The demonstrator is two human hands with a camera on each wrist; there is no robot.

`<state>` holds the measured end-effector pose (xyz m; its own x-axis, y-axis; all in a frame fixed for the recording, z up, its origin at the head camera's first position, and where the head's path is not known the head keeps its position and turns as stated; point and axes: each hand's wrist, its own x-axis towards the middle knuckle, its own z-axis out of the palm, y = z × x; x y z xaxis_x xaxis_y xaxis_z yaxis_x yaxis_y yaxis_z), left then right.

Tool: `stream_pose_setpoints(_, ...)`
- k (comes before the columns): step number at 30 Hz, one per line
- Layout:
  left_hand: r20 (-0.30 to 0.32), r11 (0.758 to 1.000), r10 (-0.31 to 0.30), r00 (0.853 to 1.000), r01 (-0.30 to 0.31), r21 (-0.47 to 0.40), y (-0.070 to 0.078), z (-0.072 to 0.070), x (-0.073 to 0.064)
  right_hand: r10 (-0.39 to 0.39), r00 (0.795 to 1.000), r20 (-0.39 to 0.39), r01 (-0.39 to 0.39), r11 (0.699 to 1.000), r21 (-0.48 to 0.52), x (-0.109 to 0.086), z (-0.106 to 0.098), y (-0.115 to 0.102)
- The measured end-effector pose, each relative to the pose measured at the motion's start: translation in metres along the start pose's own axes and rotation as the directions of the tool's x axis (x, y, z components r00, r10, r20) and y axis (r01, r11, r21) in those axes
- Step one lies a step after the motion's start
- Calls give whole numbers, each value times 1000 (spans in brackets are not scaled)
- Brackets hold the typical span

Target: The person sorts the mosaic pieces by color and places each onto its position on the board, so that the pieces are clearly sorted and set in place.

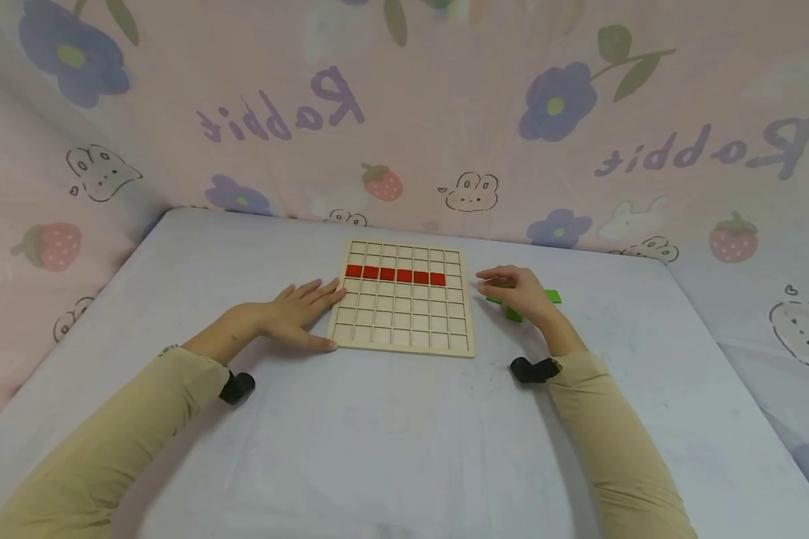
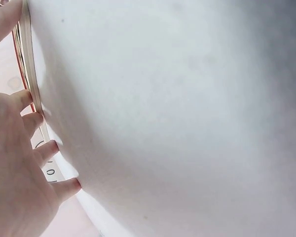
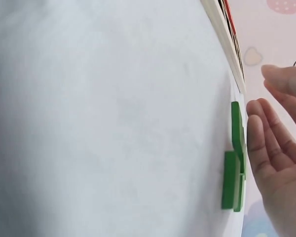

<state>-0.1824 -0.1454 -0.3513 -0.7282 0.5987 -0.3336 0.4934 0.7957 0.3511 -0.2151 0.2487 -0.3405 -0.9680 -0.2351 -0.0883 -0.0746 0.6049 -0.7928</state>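
Note:
A light wooden grid board [image 1: 404, 350] lies flat on the white table, with a row of several red square tiles [image 1: 404, 275] across its upper part. My left hand [image 1: 293, 314] rests with fingers spread, its fingertips and thumb touching the board's left edge. On the other side, my right hand [image 1: 522, 292] hovers over a few green tiles [image 1: 514, 315] just right of the board. In the right wrist view its fingers are loosely bent, thumb apart, and nothing shows between them. Those green pieces [image 3: 228, 180] lie partly over one another there; the head view hides some behind the hand.
The white-covered table [image 1: 391, 449] extends around the board. Behind it and at both sides hangs a pink curtain [image 1: 404, 97] printed with flowers, rabbits and strawberries. A black wrist device [image 1: 237, 388] sits at the left cuff and another black device [image 1: 534, 370] at the right.

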Motion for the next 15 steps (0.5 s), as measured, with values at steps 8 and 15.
stream_pose_setpoints(8,1,1000,0,1000,0,-4,0,-1,-1,-6,1000,-18,6,1000,-16,4,-5,21)
stream_pose_setpoints(15,5,1000,-4,1000,4,-10,-1,0,1,-22,999,-31,21,999,-25,1,-11,30)
